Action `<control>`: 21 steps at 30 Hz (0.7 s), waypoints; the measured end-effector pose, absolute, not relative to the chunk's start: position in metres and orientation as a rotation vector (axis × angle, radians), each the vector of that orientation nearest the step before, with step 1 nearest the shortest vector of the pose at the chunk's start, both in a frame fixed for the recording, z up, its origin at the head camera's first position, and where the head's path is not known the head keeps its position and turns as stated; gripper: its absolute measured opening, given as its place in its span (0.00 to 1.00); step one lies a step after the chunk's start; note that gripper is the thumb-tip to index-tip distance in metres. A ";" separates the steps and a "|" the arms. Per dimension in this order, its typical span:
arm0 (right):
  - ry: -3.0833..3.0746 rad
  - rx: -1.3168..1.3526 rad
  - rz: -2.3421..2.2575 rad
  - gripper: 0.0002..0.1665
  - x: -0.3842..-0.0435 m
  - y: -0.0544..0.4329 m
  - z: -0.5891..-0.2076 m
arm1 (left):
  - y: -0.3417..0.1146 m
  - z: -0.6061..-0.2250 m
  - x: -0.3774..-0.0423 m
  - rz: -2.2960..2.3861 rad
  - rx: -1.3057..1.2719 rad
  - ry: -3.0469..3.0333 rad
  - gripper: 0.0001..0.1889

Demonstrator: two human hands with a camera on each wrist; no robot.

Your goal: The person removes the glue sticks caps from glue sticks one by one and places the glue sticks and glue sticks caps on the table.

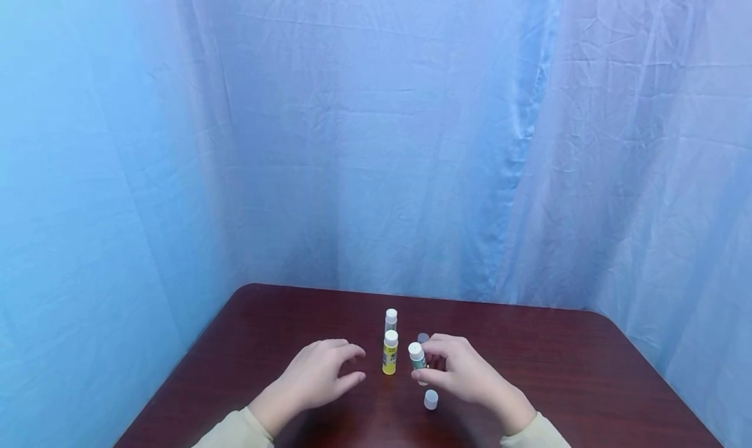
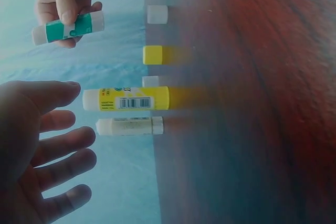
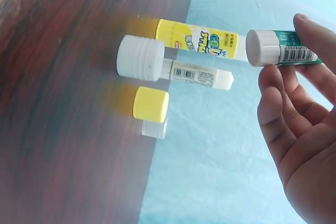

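My right hand (image 1: 461, 369) pinches a green-labelled glue stick (image 2: 68, 29) with white ends, raised off the table. My left hand (image 1: 320, 373) holds nothing; its fingers are spread and slightly bent, left of the yellow glue stick (image 1: 390, 355). That stick stands upright without its cap, white end up. Behind it a slimmer white glue stick (image 1: 391, 319) also stands upright. Near the right hand, a white cap (image 3: 139, 57), a yellow cap (image 3: 150, 103) and a clear cap (image 3: 155, 128) sit on the table. The right hand mostly hides the yellow cap in the head view.
The dark red-brown wooden table (image 1: 282, 317) has rounded far corners. Light blue cloth (image 1: 382, 141) hangs behind it and along both sides.
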State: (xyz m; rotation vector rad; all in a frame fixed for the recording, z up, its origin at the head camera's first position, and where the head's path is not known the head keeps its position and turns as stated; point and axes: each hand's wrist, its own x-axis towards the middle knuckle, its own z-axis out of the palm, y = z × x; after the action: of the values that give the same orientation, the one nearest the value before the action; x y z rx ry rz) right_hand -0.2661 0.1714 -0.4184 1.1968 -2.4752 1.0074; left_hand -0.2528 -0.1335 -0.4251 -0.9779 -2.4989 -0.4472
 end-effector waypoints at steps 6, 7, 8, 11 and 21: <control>-2.544 1.138 1.010 0.12 -0.271 0.163 -0.424 | -0.137 -0.430 -0.254 -0.475 -0.983 -2.553 0.13; -2.557 1.127 1.004 0.12 -0.271 0.161 -0.425 | -0.137 -0.431 -0.255 -0.476 -0.983 -2.556 0.13; -2.569 1.116 1.000 0.12 -0.272 0.160 -0.425 | -0.138 -0.432 -0.255 -0.478 -0.983 -2.560 0.13; -2.615 1.084 1.003 0.11 -0.272 0.155 -0.427 | -0.139 -0.434 -0.255 -0.472 -0.976 -2.582 0.12; -2.789 1.016 1.042 0.05 -0.272 0.143 -0.431 | -0.142 -0.438 -0.253 -0.463 -0.972 -2.693 0.13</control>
State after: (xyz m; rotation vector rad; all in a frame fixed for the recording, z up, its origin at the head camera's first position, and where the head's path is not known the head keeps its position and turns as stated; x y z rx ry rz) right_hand -0.2725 0.1427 -0.4306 1.0160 -2.7887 1.0424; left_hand -0.2528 -0.1418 -0.4378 -0.9718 -2.6931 -0.4628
